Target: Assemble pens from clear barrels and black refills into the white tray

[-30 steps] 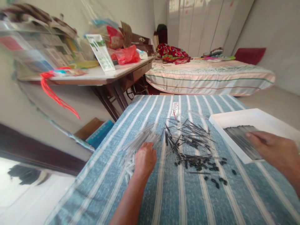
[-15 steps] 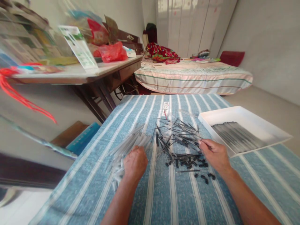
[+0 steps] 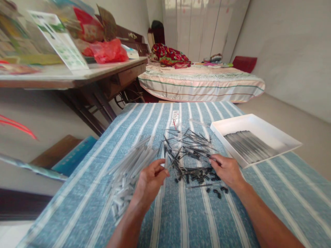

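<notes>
Stubs [image 3: 121,201], pale and short, lie heaped beside the left forearm, with black caps [image 3: 217,193] scattered nearer the right hand [image 3: 227,170]. Beyond the stubs, thumb and fingers of the left hand [image 3: 152,177] close on one clear tube [image 3: 166,160], held roughly upright by its middle, apart from the rest. It should be very light, stiff enough to stand straight in a pinch, smooth and apt to roll or slip; a gentle hold near mid-length looks right, since hard squeezing might bend or crack it. More tubes [image 3: 131,156] fan out left of that hand. The right hand's fingertips sit together at the edge of the dark refills [image 3: 195,139]; whether they pinch one I cannot tell. Refills look thin, so best taken singly by the shaft. Right of them, a white tray [image 3: 270,130] holds a neat row of pens [image 3: 249,146]. Striped cloth [image 3: 201,225] covers the table, lightly rumpled. Past it stand a desk [image 3: 46,83], a bed [image 3: 201,82] and, farthest, a wardrobe [image 3: 199,27].
</notes>
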`<state>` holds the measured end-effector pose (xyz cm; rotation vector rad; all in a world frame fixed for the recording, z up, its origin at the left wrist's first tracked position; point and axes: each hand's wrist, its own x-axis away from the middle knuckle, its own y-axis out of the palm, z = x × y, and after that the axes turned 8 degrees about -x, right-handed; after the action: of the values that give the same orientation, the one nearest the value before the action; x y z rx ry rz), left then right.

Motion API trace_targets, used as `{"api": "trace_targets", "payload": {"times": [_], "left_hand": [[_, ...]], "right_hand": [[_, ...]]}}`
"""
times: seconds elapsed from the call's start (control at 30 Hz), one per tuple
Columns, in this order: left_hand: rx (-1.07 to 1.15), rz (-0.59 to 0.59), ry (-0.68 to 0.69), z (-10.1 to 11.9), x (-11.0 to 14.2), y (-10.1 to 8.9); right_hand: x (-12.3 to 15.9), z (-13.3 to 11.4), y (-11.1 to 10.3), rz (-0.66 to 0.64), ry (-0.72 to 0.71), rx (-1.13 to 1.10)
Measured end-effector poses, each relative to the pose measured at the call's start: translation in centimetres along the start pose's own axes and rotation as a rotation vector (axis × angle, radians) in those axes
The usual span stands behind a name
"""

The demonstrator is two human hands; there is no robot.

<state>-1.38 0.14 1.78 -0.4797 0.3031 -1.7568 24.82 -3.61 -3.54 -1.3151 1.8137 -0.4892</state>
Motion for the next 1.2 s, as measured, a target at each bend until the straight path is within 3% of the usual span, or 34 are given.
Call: {"api": "trace_targets", "payload": {"times": [0.23, 0.47, 0.6, 1.03, 1.2], "left_hand": [[0.176, -0.198, -0.06, 1.0, 1.0, 0.7], [0.146, -0.261, -0.031, 1.1, 1.1, 0.9], [0.122, -0.254, -0.004, 0.9, 1.0, 0.8], [-0.02, -0.298, 0.01, 0.0, 0.6, 0.9], [-0.06, -0.298, 0.038, 0.1, 0.6, 1.0]], "right_hand": [[0.1, -1.5, -0.5, -0.304, -0.154, 0.194], [0.0, -1.7, -0.7, -0.424, -0.119, 0.359], [0.0, -1.3, -1.0, -0.388, -0.136, 0.293], [0.0, 0.4, -2.7, -0.091, -0.199, 0.065], [0.1, -0.2, -2.9, -0.081, -0.236, 0.023]]}}
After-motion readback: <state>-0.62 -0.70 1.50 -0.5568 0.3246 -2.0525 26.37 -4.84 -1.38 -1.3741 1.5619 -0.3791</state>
